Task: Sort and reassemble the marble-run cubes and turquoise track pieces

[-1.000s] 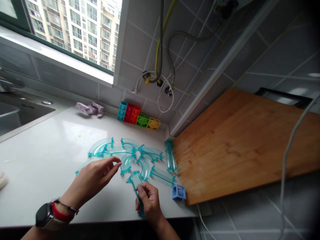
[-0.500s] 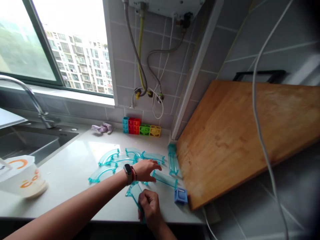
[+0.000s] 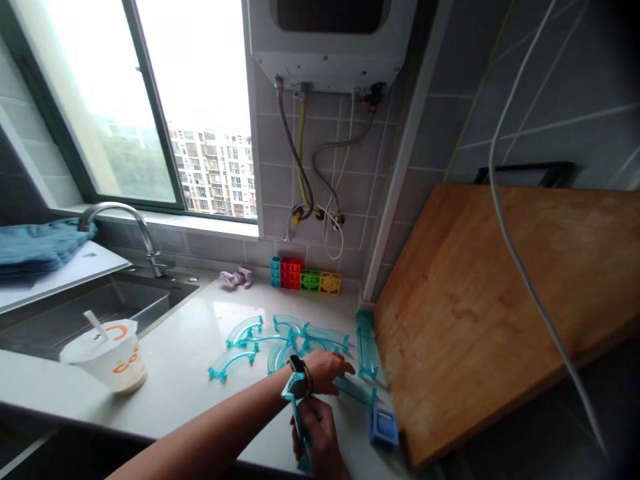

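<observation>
Several clear teal track pieces, curved and straight, lie spread on the white counter. My left hand, a watch on its wrist, reaches across them and rests on a straight teal piece; its fingers are curled down over it. My right hand, near the counter's front edge, is closed round a long teal track piece held on edge. A small blue cube block sits just right of that hand.
A wooden board lies to the right. A row of coloured blocks and a crumpled purple wrapper stand against the tiled wall. A paper cup with a straw sits at the left by the sink and tap.
The view tilted up and back. My left hand moved right across the pieces onto the straight one. My right hand lifted its track piece up on edge.
</observation>
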{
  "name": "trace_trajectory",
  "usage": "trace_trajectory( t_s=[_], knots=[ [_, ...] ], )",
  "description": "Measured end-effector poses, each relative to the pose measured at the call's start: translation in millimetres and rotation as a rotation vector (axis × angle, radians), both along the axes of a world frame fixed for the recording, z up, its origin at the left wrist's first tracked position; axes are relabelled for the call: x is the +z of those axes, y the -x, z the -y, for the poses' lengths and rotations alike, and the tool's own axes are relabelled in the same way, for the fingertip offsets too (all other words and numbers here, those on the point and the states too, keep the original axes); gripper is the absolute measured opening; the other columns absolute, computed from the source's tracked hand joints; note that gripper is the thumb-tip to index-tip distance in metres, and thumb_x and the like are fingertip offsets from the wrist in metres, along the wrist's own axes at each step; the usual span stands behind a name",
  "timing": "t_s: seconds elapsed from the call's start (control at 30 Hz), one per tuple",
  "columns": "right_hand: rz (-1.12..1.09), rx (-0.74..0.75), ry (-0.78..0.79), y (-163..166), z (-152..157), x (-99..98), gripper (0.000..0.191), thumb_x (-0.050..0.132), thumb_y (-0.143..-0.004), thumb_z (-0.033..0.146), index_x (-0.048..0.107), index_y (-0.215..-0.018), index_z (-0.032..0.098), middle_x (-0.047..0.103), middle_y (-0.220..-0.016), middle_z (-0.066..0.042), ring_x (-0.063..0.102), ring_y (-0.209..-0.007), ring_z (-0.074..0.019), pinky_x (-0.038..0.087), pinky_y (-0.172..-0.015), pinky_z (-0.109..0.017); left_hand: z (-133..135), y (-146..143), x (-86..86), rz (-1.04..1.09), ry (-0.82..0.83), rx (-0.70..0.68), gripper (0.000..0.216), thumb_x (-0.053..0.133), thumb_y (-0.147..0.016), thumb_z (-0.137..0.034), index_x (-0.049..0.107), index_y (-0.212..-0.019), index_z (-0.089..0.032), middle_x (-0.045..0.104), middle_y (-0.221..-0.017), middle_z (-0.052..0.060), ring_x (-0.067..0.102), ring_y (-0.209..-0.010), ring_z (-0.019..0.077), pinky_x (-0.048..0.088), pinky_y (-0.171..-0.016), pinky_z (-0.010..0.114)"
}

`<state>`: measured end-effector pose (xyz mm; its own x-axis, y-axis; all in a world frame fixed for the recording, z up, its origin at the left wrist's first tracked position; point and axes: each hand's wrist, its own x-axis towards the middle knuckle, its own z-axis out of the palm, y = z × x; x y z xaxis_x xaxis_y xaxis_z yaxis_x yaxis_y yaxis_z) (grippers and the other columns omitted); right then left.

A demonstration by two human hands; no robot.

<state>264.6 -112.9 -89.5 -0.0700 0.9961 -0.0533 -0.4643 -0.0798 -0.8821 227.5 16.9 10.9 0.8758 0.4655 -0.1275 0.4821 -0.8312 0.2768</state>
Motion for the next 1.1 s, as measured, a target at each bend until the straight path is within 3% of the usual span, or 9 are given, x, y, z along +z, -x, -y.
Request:
trace_trajectory(
  t_s=[0.23,0.5,0.77,1.1],
  knots=[
    [0.024,-0.090,-0.085,3,1,4.6,0.051,0.068,-0.087,0.067,0.059,-0.076,0.019,0.046,-0.045,0.008,0.037,-0.036,-0.0059,0.026,-0.037,-0.018,-9,4,8.2,0.059,0.035,0.045,0.064,0.081,-0.073,-0.024,0.068,-0.135,-0.027,0.076,-0.115,0.007,0.075,-0.100,0.0272,0.061,-0.082,0.034],
    [0.081,-0.044,-0.139,-3,-2,-3.0,0.047,0.064,-0.092,0.062,0.057,-0.074,0.019,0.048,-0.046,0.007,0.039,-0.037,-0.0068,0.028,-0.039,-0.018,-21,20,23.3,0.204,0.067,0.106,0.055,0.080,-0.069,-0.018,0.070,-0.123,-0.022,0.073,-0.114,0.007,0.075,-0.087,0.0217,0.059,-0.074,0.029],
    [0.012,-0.064,-0.096,-8,-2,7.0,0.043,0.066,-0.092,0.055,0.054,-0.071,0.020,0.051,-0.047,0.006,0.040,-0.038,-0.0069,0.031,-0.040,-0.019,-34,39,16.1,0.325,0.140,0.165,0.052,0.073,-0.073,-0.010,0.068,-0.123,-0.021,0.078,-0.101,0.004,0.074,-0.085,0.0183,0.056,-0.076,0.026],
    [0.016,-0.091,-0.071,-9,0,14.3,0.047,0.061,-0.093,0.062,0.054,-0.074,0.019,0.051,-0.046,0.007,0.040,-0.036,-0.0062,0.030,-0.037,-0.016,-32,44,20.5,0.338,0.114,0.156,0.051,0.070,-0.073,-0.009,0.069,-0.123,-0.019,0.079,-0.104,0.006,0.073,-0.085,0.0184,0.056,-0.076,0.025]
  ],
)
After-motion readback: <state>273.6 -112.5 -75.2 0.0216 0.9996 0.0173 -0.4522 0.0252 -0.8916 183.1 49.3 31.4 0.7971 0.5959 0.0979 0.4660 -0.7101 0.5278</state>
